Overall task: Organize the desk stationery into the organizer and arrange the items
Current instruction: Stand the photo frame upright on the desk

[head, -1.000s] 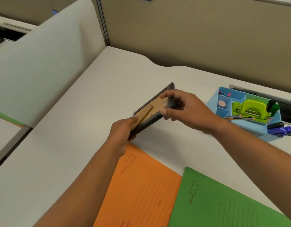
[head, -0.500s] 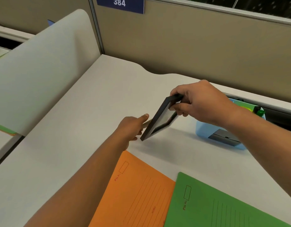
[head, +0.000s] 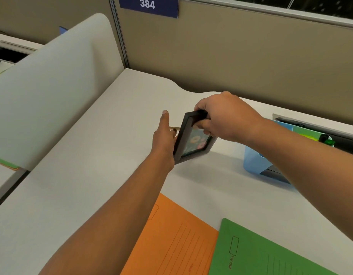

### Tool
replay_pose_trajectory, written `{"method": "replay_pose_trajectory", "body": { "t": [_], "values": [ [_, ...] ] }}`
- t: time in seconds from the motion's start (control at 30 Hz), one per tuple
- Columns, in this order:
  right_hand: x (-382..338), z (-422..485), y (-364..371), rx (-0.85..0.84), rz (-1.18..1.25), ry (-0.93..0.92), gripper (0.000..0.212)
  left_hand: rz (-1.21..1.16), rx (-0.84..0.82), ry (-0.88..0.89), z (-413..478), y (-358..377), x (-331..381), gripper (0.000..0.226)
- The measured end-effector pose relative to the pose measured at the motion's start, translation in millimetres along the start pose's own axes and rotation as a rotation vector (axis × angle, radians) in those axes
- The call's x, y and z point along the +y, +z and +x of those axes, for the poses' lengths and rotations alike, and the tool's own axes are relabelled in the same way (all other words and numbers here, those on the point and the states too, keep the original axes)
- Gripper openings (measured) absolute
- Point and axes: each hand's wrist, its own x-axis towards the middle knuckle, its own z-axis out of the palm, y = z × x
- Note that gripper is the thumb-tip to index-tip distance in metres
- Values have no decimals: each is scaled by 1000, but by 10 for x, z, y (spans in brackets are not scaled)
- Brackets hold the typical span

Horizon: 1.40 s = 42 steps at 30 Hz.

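Observation:
A small black picture frame (head: 193, 142) with a colourful picture stands tilted on the white desk (head: 88, 155), its front facing me. My right hand (head: 225, 116) grips its top edge. My left hand (head: 164, 137) is behind the frame's left side, fingers on the brown stand at its back. The light blue organizer (head: 255, 161) sits to the right, mostly hidden behind my right forearm; green items (head: 326, 140) show above it.
An orange folder (head: 177, 239) and a green folder (head: 257, 253) lie at the near edge of the desk. A curved white divider (head: 52, 86) rises on the left. A beige partition with a "384" sign (head: 148, 5) stands behind.
The frame has been turned from back-up and flat to nearly upright, picture facing me. My right hand moved to its top edge; my left hand shifted behind it.

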Motion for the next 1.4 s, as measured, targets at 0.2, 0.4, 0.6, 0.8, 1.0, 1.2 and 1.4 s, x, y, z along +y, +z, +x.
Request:
{"method": "replay_pose_trajectory", "body": {
  "t": [0.2, 0.4, 0.6, 0.8, 1.0, 1.2, 1.4],
  "values": [
    [-98, 302, 48, -3, -92, -14, 13, 4, 0, 77, 91, 8, -6, 80],
    [-165, 555, 119, -9, -147, -27, 19, -29, 36, 104, 176, 32, 27, 75],
    [-232, 784, 181, -22, -207, -54, 25, -52, 84, 128, 306, 29, 33, 60],
    [-213, 861, 235, 16, -222, -47, 29, -55, 102, 111, 367, 3, 66, 57],
    [-188, 855, 250, 56, -207, -38, 33, -32, 115, 118, 362, 13, 98, 58],
    [-196, 773, 244, 85, -224, -30, 41, -11, 148, 153, 335, 11, 89, 47],
    [-222, 608, 208, 159, -140, -12, 60, 63, 289, 194, 312, -104, 47, 30]
  ]
}}
